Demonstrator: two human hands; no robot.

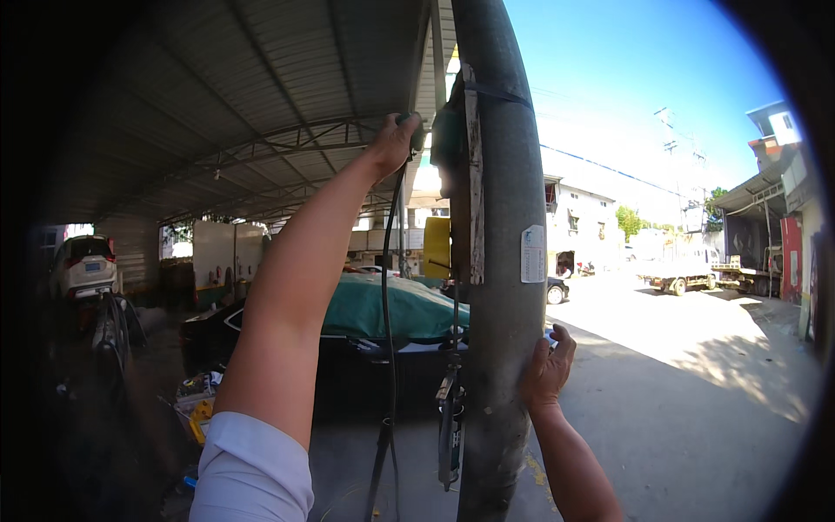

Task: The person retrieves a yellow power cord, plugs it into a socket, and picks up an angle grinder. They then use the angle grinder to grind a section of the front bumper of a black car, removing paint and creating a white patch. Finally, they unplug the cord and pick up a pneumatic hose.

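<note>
My left hand (393, 148) is raised high and closed round the dark end of a black cable (390, 304); the cable hangs down from it. Just right of that hand, a dark box (447, 139) sits on a weathered wooden board (475, 187), which is strapped to a thick grey pole (503, 322). Lower down, my right hand (546, 372) rests against the pole's right side, its thumb and fingers apart. A yellow object (437, 246) is beside the board. Below it hangs a dark tool-like item (450, 426) on a cord.
Behind the pole stands a dark car (348, 374) under a green cover (365, 304). A white car (84, 265) is at the far left beneath the metal roof (261, 78). Assorted items (198, 404) lie at lower left. Trucks (678, 277) stand across the sunlit yard.
</note>
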